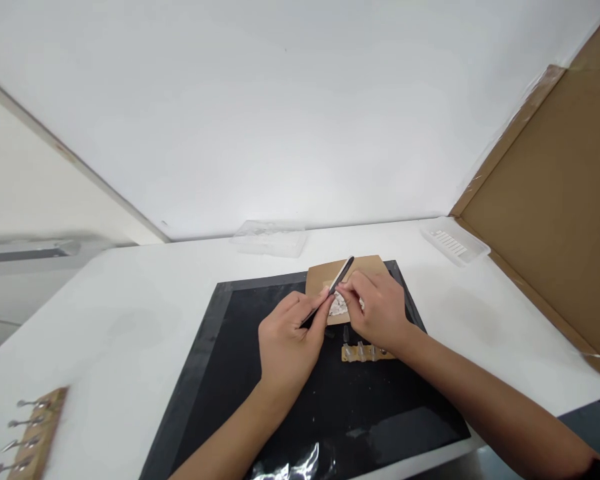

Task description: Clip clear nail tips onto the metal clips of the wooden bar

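My left hand (294, 333) is closed around a slim, flat black strip with a pale edge, shaped like a nail file (343, 269), which points up and away to the right. My right hand (377, 303) is pinched against the strip's middle, thumb and fingertips together; whatever sits between them is too small to make out. Beneath both hands lies a sheet of brown paper (370, 263) with whitish bits (338, 307) on it. Just below my right hand, a small wooden strip (363, 353) carries several clear pieces. A small dark piece (346, 333) is beside it.
A black mat (240, 373) with a shiny clear cover lies on the white table (115, 347). At lower left stands a wooden block (43, 427) with several metal bits. A clear plastic sheet (270, 239), a translucent tray (455, 241) with white strips and a cardboard panel (555, 200) line the back and right.
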The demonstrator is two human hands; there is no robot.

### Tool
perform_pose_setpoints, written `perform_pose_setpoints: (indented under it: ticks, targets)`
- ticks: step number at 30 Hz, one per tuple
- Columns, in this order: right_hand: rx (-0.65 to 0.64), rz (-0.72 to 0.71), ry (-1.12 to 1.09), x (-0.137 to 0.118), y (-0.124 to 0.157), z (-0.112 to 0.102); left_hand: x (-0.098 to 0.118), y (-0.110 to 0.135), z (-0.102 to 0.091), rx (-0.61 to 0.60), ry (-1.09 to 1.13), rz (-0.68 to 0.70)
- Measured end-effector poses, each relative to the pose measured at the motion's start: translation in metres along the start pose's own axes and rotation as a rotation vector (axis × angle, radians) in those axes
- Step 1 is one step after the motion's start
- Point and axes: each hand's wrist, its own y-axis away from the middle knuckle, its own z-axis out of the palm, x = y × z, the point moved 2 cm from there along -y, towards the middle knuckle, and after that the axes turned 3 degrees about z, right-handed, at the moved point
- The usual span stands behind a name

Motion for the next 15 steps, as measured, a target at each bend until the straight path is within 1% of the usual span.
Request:
perform_pose_setpoints:
  ticks: [3, 8, 10, 12, 13, 15]
  targets:
    - [0.043, 0.057, -0.004, 0.0027, 0.0005, 0.0003, -0.0016, 0.0014, 0.0011, -0.009, -0.001, -0.024]
    - [-0.092, -0.005, -0.013, 0.0042, 0.0004, -0.0001, -0.0025, 0.0024, 0.0017, -0.028, 0.011, -0.035]
    - [-0.063, 0.003, -0.010, 0.0053, -0.0011, -0.0019, -0.0018, 0.0022, 0.0015, -0.020, 0.017, -0.027]
    - [0.017, 0.045, -0.005, 0.0066, -0.0025, -0.0039, -0.0011, 0.0021, 0.0013, -0.012, 0.014, -0.022]
    - [0.035, 0.058, -0.002, 0.0065, -0.0028, -0.0042, -0.0009, 0.0021, 0.0014, -0.010, 0.008, -0.023]
    - [-0.002, 0.021, -0.004, 0.0042, -0.0022, -0.0030, -0.0009, 0.0021, 0.0016, -0.018, 0.004, -0.024]
